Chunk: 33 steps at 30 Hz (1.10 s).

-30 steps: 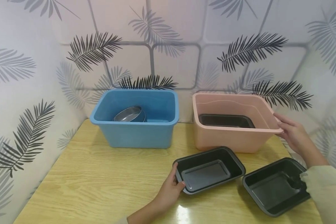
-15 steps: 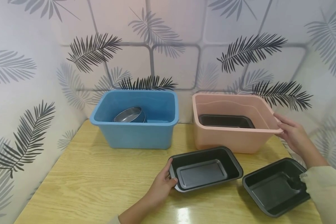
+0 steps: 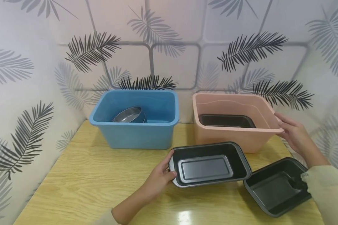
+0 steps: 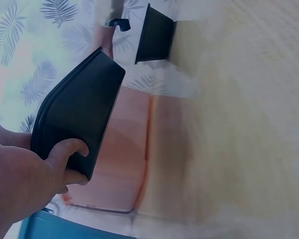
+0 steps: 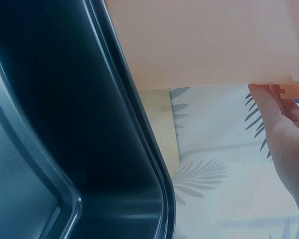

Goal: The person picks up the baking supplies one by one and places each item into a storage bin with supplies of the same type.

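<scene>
My left hand (image 3: pixel 157 177) grips the left end of a black loaf pan (image 3: pixel 205 168). In the left wrist view the loaf pan (image 4: pixel 82 94) is raised above the table, its underside showing and the thumb pressed on it. My right hand (image 3: pixel 294 134) holds the right rim of a pink plastic bin (image 3: pixel 222 136); in the right wrist view the fingers of that hand (image 5: pixel 284 124) are hooked at the rim. Another dark pan (image 3: pixel 233 121) lies inside the pink bin. A second black baking pan (image 3: pixel 273 190) rests on the table under my right forearm.
A blue plastic bin (image 3: pixel 135 137) stands at the back left, with round metal tins (image 3: pixel 129 115) leaning inside it. The light wooden table (image 3: pixel 87 181) spreads out in front of both bins. Leaf-patterned covering (image 3: pixel 169 65) stands close behind them.
My left hand has lifted the loaf pan, first drawing it slightly left, then raising and tilting its inside toward the head camera. My right hand has stayed on the pink bin's rim.
</scene>
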Motion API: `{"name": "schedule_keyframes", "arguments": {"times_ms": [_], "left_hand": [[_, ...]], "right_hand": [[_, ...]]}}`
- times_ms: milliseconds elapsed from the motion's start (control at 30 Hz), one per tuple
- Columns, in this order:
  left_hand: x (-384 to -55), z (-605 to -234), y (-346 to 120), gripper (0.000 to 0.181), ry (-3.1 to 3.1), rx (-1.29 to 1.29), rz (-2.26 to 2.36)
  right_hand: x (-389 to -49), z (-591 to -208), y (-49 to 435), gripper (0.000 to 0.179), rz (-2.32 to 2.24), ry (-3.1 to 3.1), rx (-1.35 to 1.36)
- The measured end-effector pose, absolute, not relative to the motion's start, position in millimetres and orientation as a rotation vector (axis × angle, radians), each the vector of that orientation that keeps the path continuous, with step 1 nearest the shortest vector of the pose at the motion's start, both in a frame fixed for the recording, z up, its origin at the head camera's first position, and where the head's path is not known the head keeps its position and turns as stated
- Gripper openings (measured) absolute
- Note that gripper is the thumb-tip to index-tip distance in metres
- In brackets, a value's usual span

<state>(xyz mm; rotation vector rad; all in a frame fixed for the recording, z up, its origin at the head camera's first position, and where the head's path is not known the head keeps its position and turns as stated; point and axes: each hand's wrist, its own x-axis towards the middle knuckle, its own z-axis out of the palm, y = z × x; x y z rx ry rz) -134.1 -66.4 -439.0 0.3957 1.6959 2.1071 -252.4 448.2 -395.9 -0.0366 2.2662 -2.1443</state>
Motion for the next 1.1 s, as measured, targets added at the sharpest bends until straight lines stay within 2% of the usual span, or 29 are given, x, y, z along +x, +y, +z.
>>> {"name": "schedule_keyframes", "arguments": {"times_ms": [533,1100], "left_hand": [[-165.9,-378.9,-60.4,0.075,1.741,0.501,2.050],[-215.6,-341.8,-23.9,0.076,1.773,0.536,2.076]], "right_hand": [[-251.4,-396.1,447.0,0.066,-2.215,2.212,-0.031],[-252.7,-394.8,449.4,0.068,-2.178,2.215,-0.070]]}}
